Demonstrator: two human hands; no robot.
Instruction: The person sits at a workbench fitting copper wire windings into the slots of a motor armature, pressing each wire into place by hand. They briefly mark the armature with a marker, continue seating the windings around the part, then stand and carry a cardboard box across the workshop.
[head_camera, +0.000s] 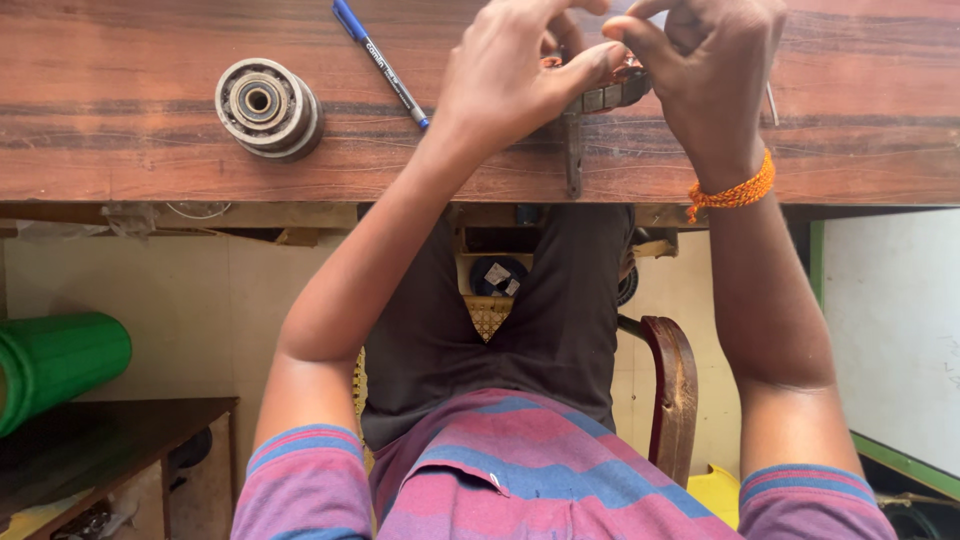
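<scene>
At the far left, below the counter's edge, a green bucket (55, 365) lies on its side above a dark low table (120, 440). On the wooden counter (120, 150) a round metal bearing (267, 107) sits alone, well apart from the hands. To its right a blue pen (380, 62) lies at a slant, its tip just beside the left wrist.

The left hand (510, 75) reaches over the counter with its fingers (590, 62) curled and pressed together, the thumb pinching a small metal part (610, 92) that rests near the middle of the counter. The part looks like a segmented metal piece with copper-coloured bits, though the hands hide most of it, so its shape is hard to tell. A short metal shaft (572, 155) runs from under it toward the counter's near edge.

The right hand (705, 70) meets the left over the same part, fingers bent and pinching it from the other side. An orange braided band (735, 192) circles the right wrist. Below the counter, a wooden chair (672, 385) stands by the person's right leg.
</scene>
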